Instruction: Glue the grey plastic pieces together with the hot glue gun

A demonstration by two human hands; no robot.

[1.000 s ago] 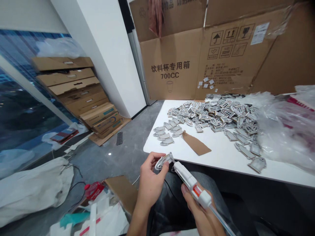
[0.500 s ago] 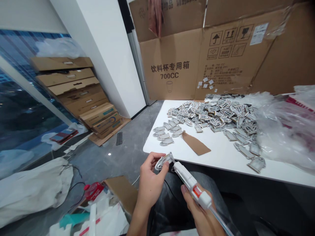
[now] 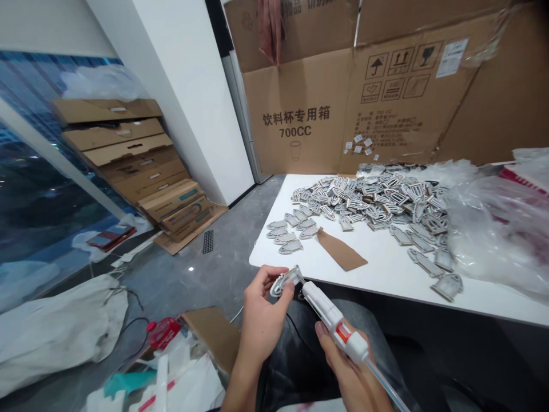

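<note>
The person's left hand (image 3: 266,306) pinched a small, flat, pale-grey piece with raised edges (image 3: 292,276), tilted, just before the flat white surface (image 3: 278,261). The right hand (image 3: 343,367) gripped a white plastic glue gun (image 3: 328,309), its tip at the piece's straighter end; contact was unclear.
</note>
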